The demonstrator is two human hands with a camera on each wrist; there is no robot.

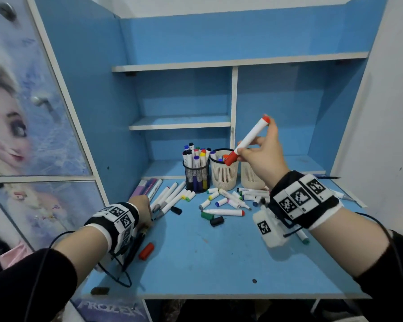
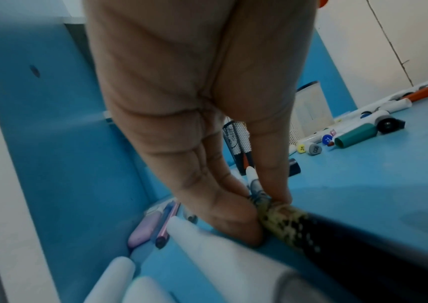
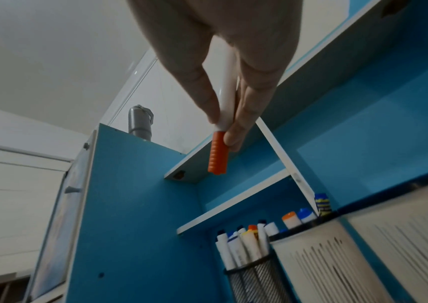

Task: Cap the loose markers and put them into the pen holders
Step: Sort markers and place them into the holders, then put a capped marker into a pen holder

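My right hand (image 1: 258, 154) grips a white marker (image 1: 249, 138) with its orange cap (image 1: 230, 159) on. The marker is tilted, cap end down, just above the middle cream pen holder (image 1: 223, 176). In the right wrist view my right hand (image 3: 223, 131) has its thumb and fingers round the marker's barrel (image 3: 227, 106), above the cap (image 3: 217, 157). My left hand (image 1: 142, 212) is low on the desk at the left. Its thumb and fingers (image 2: 246, 221) pinch a dark pen (image 2: 298, 229) lying there. A black mesh holder (image 1: 197, 176) is full of markers. A second cream holder (image 1: 250, 176) is partly hidden.
Several loose white markers and caps lie across the blue desk (image 1: 207, 263), among them a red-ended marker (image 1: 223, 212), a green cap (image 1: 207, 215), a black cap (image 1: 216, 221) and a red cap (image 1: 146, 251). Purple pens (image 1: 144, 185) lie by the left wall. Shelves stand behind.
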